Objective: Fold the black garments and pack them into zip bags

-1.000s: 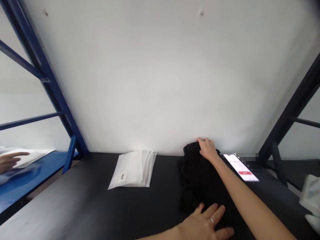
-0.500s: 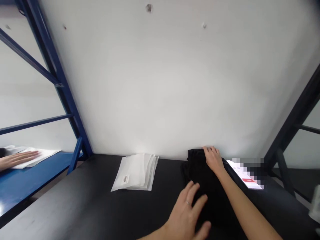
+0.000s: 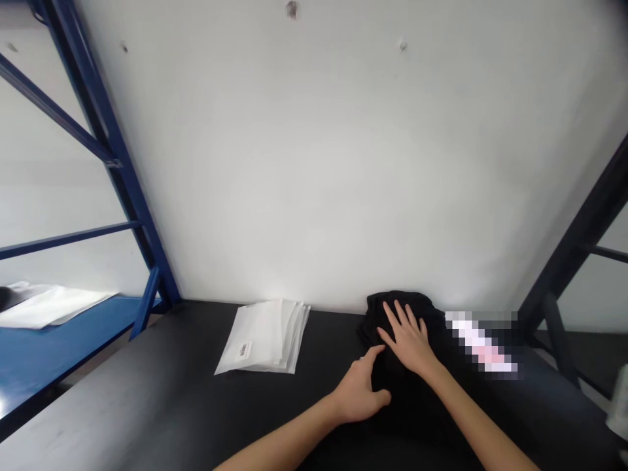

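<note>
A black fabric item (image 3: 397, 297), probably a folded garment, lies against the wall on the dark table; its lower edges blend into the black tabletop. My right hand (image 3: 411, 341) rests flat on its upper part with the fingers spread. At its left side is my left hand (image 3: 360, 391), thumb apart from the extended fingers, nothing visible between them. Whether the left fingertips touch the fabric, I cannot tell. To the left of both hands lies a fanned stack of white plastic bags (image 3: 262, 337), the top one bearing a barcode label (image 3: 243, 350).
A device with a lit, partly blurred screen (image 3: 481, 347) lies right of the fabric. Blue metal posts (image 3: 125, 176) stand at the left, beside a blue table (image 3: 93, 340) with white sheets (image 3: 59, 306). A dark frame (image 3: 564, 261) rises at the right.
My right hand has slid from the fabric's far edge toward me and flattened. My left hand has moved slightly away from me. Another person's hand has left the white sheets at far left.
</note>
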Available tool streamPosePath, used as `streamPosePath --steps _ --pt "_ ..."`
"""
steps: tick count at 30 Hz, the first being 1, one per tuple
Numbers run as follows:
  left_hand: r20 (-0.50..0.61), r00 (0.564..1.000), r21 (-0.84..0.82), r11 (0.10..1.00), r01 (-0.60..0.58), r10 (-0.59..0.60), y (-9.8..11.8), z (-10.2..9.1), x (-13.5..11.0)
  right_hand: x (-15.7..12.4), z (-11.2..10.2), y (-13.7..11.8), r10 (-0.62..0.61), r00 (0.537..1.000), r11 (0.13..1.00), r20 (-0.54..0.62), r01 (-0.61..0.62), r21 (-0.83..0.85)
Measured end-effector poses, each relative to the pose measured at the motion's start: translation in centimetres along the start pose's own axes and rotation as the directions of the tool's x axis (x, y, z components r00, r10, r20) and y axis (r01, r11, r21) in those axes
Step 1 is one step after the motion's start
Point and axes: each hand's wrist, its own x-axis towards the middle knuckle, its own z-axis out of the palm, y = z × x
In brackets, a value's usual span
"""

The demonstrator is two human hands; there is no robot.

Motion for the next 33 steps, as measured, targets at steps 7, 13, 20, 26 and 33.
streamPosePath --steps 7,13,20,26,33 --pt "0.065 0.995 0.284 0.955 -0.088 0.072 -1.4 -4.0 -1.9 -1.1 -0.6 0.1 -0.012 0.999 0.999 0.049 0.009 0.053" --pt "0.032 0.999 0.527 0.849 -0.034 0.02 -3.2 -6.7 -2.9 -2.4 -0.7 -0.7 -0.076 0.987 0.994 0.141 0.064 0.086" --pt "0.018 0.998 0.638 0.768 -0.055 0.056 -4.0 -6.4 -2.8 -2.5 -0.4 -0.7 -0.102 0.975 0.992 0.196 0.087 0.088" --pt "0.022 0.998 0.695 0.717 -0.06 0.061 -3.6 -6.6 -2.9 -2.5 -0.3 -0.7 -0.101 0.974 0.992 0.202 0.082 0.099" --pt "-0.072 0.997 0.766 0.641 0.047 0.012 -1.4 -6.4 -2.9 -2.5 0.0 -0.6 -0.105 0.975 0.99 0.195 0.084 0.112"
